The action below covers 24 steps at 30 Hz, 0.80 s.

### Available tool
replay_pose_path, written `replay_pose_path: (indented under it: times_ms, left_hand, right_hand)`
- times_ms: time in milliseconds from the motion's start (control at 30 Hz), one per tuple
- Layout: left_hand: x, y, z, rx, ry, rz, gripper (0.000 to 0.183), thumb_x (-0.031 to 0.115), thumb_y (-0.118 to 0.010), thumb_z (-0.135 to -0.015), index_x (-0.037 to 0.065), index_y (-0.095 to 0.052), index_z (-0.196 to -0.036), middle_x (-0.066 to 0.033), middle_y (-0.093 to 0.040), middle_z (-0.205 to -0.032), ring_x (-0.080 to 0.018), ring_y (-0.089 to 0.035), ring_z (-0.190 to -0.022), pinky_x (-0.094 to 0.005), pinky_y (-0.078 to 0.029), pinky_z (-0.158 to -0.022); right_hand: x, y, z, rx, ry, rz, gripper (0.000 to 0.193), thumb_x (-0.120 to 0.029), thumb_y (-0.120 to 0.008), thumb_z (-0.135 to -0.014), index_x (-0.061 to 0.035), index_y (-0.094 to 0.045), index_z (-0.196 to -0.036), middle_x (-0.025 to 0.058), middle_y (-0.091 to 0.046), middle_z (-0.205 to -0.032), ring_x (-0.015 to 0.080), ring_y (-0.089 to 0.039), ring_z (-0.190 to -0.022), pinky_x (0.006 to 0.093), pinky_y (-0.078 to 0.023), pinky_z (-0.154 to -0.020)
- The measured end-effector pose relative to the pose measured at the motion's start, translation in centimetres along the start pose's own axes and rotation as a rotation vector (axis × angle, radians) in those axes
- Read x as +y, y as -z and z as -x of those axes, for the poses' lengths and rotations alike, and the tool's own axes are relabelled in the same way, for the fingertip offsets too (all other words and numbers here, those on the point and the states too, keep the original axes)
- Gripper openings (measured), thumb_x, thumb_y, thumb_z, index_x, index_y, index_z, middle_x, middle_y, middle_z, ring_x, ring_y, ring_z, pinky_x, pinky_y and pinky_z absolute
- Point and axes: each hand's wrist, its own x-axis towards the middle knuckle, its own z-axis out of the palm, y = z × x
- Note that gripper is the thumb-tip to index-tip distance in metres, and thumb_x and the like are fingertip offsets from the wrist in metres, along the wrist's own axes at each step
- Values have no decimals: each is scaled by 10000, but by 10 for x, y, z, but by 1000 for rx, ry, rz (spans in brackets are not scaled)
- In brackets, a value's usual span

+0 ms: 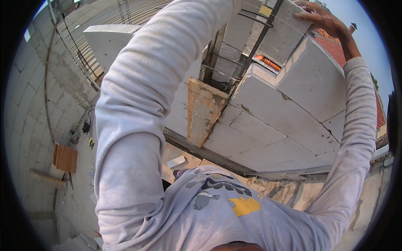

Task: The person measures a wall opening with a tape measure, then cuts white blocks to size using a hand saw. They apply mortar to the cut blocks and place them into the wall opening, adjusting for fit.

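My right hand (320, 17) reaches up at the top right, its fingers over the edge of a pale lightweight concrete block (284, 35). That block stands tilted at the top of a block wall (261, 104), beside another large block (312, 69). My left arm stretches up past the top edge, so my left hand is out of the picture. Between the arms, steel reinforcing bars (264, 31) rise from a column gap in the wall. A mortar-stained wooden board (205, 106) covers the lower front of that gap.
At the left, a loose pale block (106, 42) rests high up near a corrugated metal roof (94, 25). Below are a brown wooden box (65, 157) and a block offcut (176, 162). Red roof tiles (328, 48) show beyond the wall.
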Motion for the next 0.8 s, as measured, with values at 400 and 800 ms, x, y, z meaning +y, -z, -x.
replay_pose_path:
  times_ms: [400,800]
  left_hand:
    - [4,8,1,-56,40,31,1201,516,-888,-730,-52,-282,-1598,-406,-293,-1604,-523,-210,-1541,-645,-128,-1270]
    - [2,2,2,-4,8,26,1215,528,-889,-730,-52,-274,-1604,-413,-299,-1595,-536,-218,-1533,-657,-163,-1255]
  right_hand:
    - [26,-1,-27,-99,-9,-204,762,-408,-816,-902,14,-535,-1471,219,-608,-1428,312,-596,-1304,441,-458,-1134]
    - [0,0,-1,-86,-37,-105,823,-514,-775,-913,-27,-500,-1517,223,-560,-1495,332,-550,-1364,493,-380,-1194]
